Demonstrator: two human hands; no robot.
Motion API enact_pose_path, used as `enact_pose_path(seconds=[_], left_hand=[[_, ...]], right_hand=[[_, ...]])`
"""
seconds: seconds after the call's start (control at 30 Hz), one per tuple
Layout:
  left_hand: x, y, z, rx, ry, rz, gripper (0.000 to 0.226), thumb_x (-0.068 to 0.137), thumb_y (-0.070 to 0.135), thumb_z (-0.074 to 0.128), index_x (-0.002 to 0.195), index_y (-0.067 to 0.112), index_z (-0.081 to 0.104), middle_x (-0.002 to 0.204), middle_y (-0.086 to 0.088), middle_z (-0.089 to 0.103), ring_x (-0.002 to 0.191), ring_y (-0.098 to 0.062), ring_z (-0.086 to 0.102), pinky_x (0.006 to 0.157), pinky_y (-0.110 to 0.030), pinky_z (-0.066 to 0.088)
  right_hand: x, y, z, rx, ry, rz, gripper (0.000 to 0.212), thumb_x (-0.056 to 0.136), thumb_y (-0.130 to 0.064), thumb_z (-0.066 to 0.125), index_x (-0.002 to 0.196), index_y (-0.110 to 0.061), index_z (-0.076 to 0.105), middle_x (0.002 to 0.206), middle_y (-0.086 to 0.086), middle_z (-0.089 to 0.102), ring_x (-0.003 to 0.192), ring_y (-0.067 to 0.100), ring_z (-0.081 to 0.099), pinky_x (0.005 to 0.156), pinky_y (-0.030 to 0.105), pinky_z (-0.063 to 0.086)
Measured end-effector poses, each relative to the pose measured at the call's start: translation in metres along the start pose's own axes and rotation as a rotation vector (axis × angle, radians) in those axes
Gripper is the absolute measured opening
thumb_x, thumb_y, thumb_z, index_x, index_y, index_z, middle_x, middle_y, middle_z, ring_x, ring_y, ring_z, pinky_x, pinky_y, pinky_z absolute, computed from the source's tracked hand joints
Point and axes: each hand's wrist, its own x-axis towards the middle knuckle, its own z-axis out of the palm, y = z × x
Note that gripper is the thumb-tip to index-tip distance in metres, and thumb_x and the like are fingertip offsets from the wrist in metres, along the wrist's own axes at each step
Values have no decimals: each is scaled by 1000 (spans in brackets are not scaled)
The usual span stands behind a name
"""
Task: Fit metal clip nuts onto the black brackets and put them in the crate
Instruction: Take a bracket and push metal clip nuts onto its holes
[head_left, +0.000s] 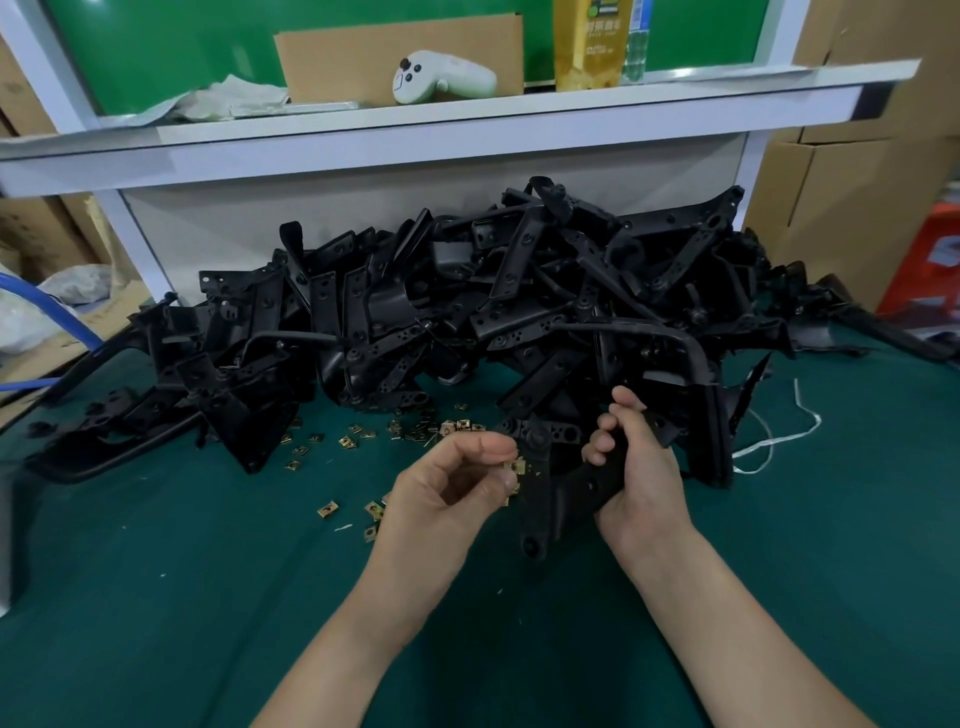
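The right hand (641, 467) grips one black bracket (537, 499) over the bench (208, 597) centre. The left hand (447, 488) pinches a clip nut (516, 466) at its edge. Progress appears early: a large bracket pile (467, 312) lies along the far edge, and no crate is visible.

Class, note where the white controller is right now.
In the head view, the white controller lies on the white shelf at top centre, in front of a cardboard sheet and left of the yellow bottle.

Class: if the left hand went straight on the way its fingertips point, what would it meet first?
Probably the bracket in the right hand; the clip nut pinched by the left hand looks almost against it, depth unclear.
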Motion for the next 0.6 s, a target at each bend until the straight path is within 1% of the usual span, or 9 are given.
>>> enact_pose_path(seconds=[0.1,0.27,0.33,0.4,0.5,0.57,0.6], left_hand=[[0,-1,-1,17,-4,-6,21,91,-3,67,98,16,72,90,14,73,87,-1,66,81,-13,51],[-1,-3,-3,78,-9,-20,31,91,2,69,92,32,75,91,12,73,90,-4,68,86,-18,54],[-1,-4,-3,92,-17,-26,33,91,2,70,92,35,75,92,11,73,91,-6,68,88,-20,54],[0,-4,-3,92,-20,-22,33,90,2,70,92,35,76,94,11,74,92,-5,69,86,-18,53],[1,-5,-2,46,17,-27,35,92,-1,68,101,32,77,101,10,75,94,-2,68,83,-12,51],[3,-6,1,-21,44,-68,37,94,-3,64,110,28,75,110,10,75,103,-1,68,86,-13,50],[4,-7,2,-69,52,-107,37,95,-3,62,116,26,72,115,9,75,109,-3,67,89,-16,51]], right_hand=[[0,0,0,-48,-10,-40,20,98,-7,56,93,-19,71,64,-4,56,48,6,47,43,18,40],[-1,0,-1,-127,-16,-90,21,98,-7,55,92,-19,71,65,-5,56,50,6,47,44,19,40],[-2,0,-2,-147,-8,-101,22,98,-6,55,91,-19,71,64,-5,56,49,6,47,44,19,40],[-2,-1,-2,-152,-9,-109,21,98,-6,55,91,-19,71,63,-5,56,49,6,47,44,20,40],[-2,-1,-1,-113,-23,-84,20,98,-8,56,93,-20,71,65,-5,56,49,6,47,44,19,41],[-2,-1,0,-64,-38,-50,19,98,-10,57,93,-21,72,65,-5,56,50,6,47,45,19,41],[-2,-1,0,-51,-42,-43,19,98,-10,57,93,-21,72,66,-5,56,50,6,47,45,19,41]])
